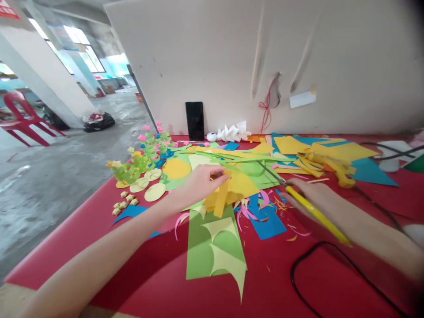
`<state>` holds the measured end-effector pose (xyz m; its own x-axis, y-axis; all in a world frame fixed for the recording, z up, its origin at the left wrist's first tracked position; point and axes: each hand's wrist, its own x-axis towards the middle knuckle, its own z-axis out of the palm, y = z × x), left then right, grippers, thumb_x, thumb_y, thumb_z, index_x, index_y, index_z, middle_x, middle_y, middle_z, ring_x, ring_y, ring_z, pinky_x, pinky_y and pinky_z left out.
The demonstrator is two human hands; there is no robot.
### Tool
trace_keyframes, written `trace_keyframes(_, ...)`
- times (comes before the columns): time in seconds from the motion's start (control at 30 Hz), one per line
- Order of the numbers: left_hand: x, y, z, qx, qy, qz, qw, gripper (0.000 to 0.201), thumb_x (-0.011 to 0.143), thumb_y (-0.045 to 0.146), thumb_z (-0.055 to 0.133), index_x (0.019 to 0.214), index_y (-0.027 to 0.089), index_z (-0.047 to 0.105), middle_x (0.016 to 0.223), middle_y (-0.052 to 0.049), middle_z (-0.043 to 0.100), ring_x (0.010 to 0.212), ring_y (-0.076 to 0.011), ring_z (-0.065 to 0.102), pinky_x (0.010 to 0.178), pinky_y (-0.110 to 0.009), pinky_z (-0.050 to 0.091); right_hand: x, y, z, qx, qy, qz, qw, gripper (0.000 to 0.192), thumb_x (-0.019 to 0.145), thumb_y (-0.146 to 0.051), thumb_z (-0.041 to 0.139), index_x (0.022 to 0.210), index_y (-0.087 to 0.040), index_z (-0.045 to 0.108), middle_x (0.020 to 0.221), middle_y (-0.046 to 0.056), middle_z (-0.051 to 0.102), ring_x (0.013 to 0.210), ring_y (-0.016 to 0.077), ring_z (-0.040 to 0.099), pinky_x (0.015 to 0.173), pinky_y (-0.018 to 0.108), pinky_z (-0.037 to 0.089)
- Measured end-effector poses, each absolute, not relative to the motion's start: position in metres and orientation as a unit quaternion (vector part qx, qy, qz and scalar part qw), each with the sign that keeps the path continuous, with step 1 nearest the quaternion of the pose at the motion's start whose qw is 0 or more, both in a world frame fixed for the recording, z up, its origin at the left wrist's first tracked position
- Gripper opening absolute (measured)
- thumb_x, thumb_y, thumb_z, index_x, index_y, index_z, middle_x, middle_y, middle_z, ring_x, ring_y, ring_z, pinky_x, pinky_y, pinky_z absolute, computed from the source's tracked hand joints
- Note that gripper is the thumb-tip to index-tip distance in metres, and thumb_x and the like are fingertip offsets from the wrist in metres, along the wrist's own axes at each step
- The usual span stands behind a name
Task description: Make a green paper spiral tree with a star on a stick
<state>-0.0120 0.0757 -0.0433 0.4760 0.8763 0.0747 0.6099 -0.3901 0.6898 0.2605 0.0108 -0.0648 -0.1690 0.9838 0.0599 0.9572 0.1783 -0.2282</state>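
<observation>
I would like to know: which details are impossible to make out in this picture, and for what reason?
In the head view:
Right hand: partly hidden behind the yellow handle.
Black cable: cut off by the bottom edge.
Green object: cut off by the right edge.
Red sign: writing too small.

Bright daylight | windows blown out | tabletop shadowed | top-right corner dark
</observation>
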Motion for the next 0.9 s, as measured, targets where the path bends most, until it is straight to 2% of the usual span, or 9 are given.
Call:
trace_keyframes(0.17,-0.024,0.078,-0.04,0.845,0.477,0.118,0.212,0.026,0.083,0.028,0.043,0.097,0.021,0.062,0.096,-0.004,0.068,0.083,-0.0197,0.062,0.073,-0.03,0.046,0.258,0.02,-0.077,-0.739,-0.67,0.037,-0.065,0.032,0.089,-0.041,0.047,0.104,-0.014,0.055,0.085,0.003,0.059,0.072,0.013,0.057,0.067,0.032,0.05)
trace_keyframes(0.23,-0.031,0.078,-0.038,0.851,0.487,0.071,0.181,0.03,0.082,0.028,0.043,0.106,0.022,0.059,0.096,-0.006,0.068,0.082,-0.0222,0.063,0.072,-0.033,0.046,0.257,0.018,-0.076,-0.746,-0.658,0.028,-0.102,0.034,0.089,-0.042,0.045,0.104,-0.013,0.054,0.084,0.004,0.059,0.071,0.013,0.057,0.067,0.032,0.05)
trace_keyframes(0.33,-0.037,0.078,-0.039,0.853,0.506,0.026,0.128,0.037,0.082,0.03,0.043,0.115,0.018,0.054,0.092,-0.01,0.069,0.08,-0.0274,0.064,0.069,-0.038,0.047,0.26,0.016,-0.075,-0.748,-0.65,0.02,-0.135,0.032,0.09,-0.041,0.045,0.106,-0.014,0.053,0.087,0.004,0.059,0.073,0.0131,0.057,0.067,0.032,0.05)
trace_keyframes(0.43,-0.033,0.08,-0.045,0.864,0.498,0.028,0.074,0.039,0.084,0.028,0.04,0.118,0.013,0.051,0.108,-0.016,0.063,0.096,-0.0317,0.06,0.079,-0.044,0.046,0.263,0.018,-0.078,-0.748,-0.647,0.015,-0.149,0.034,0.089,-0.041,0.046,0.11,-0.014,0.052,0.089,0.004,0.058,0.075,0.0136,0.057,0.069,0.033,0.05)
trace_keyframes(0.5,-0.026,0.08,-0.048,0.887,0.457,0.029,0.06,0.036,0.086,0.026,0.038,0.117,0.014,0.051,0.119,-0.013,0.058,0.109,-0.0282,0.054,0.09,-0.042,0.042,0.264,0.019,-0.08,-0.746,-0.649,0.013,-0.152,0.034,0.089,-0.041,0.047,0.11,-0.014,0.052,0.089,0.004,0.058,0.074,0.0135,0.057,0.068,0.033,0.05)
trace_keyframes(0.6,-0.018,0.077,-0.048,0.928,0.364,0.004,0.075,0.034,0.086,0.028,0.043,0.117,0.019,0.053,0.124,-0.006,0.056,0.116,-0.0203,0.049,0.099,-0.031,0.036,0.264,0.019,-0.081,-0.742,-0.654,0.009,-0.147,0.033,0.089,-0.041,0.046,0.107,-0.014,0.053,0.087,0.004,0.058,0.072,0.0126,0.057,0.066,0.031,0.05)
trace_keyframes(0.73,-0.015,0.073,-0.048,0.95,0.298,-0.024,0.09,0.042,0.083,0.035,0.05,0.121,0.018,0.052,0.13,-0.008,0.053,0.118,-0.0229,0.048,0.099,-0.032,0.035,0.263,0.018,-0.082,-0.739,-0.66,-0.006,-0.132,0.031,0.09,-0.04,0.044,0.103,-0.014,0.054,0.083,0.003,0.058,0.069,0.0115,0.056,0.063,0.029,0.049)
trace_keyframes(0.9,-0.014,0.073,-0.052,0.952,0.29,-0.028,0.092,0.036,0.085,0.034,0.047,0.117,0.019,0.056,0.121,-0.008,0.059,0.111,-0.0253,0.052,0.093,-0.035,0.039,0.268,0.017,-0.085,-0.733,-0.671,-0.039,-0.099,0.03,0.088,-0.041,0.048,0.098,-0.014,0.054,0.077,0.001,0.056,0.062,0.01,0.053,0.057,0.026,0.047)
